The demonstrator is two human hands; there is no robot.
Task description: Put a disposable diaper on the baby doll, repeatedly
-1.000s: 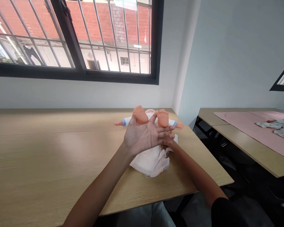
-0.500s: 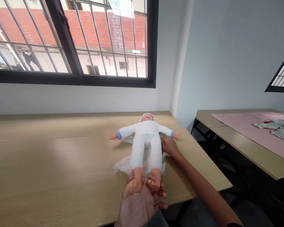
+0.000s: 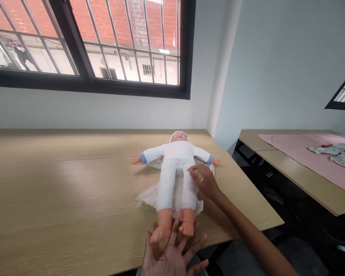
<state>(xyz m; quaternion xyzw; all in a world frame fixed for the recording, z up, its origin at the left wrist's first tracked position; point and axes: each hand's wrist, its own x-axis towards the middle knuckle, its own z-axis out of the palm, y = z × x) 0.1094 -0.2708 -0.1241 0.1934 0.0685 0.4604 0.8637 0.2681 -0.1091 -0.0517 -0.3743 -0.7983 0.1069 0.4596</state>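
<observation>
A baby doll (image 3: pixel 175 184) in a white suit with blue cuffs and a white cap lies on its back, arms stretched out, bare feet toward me. Beneath it spreads a thin, crumpled white cloth (image 3: pixel 148 196). My left hand (image 3: pixel 172 255) is palm up at the doll's feet, fingers spread, one finger reaching between the ankles; it grips nothing. Over the doll's thigh on the right is my right hand (image 3: pixel 206 181), fingers bent with a gap showing between them. Its fingertips are at the suit; whether they touch it is unclear.
The doll's wooden table (image 3: pixel 74 214) stands against the wall under a barred window (image 3: pixel 126 46). To the right, past a gap, another table (image 3: pixel 299 172) bears a pink cloth (image 3: pixel 293 149) with patterned baby clothes (image 3: pixel 343 155) on it.
My left hand has let go of the doll's ankles, drawn back and spread its fingers. My right hand has lifted from beside the doll's hip to over its thigh. The view has tilted down slightly.
</observation>
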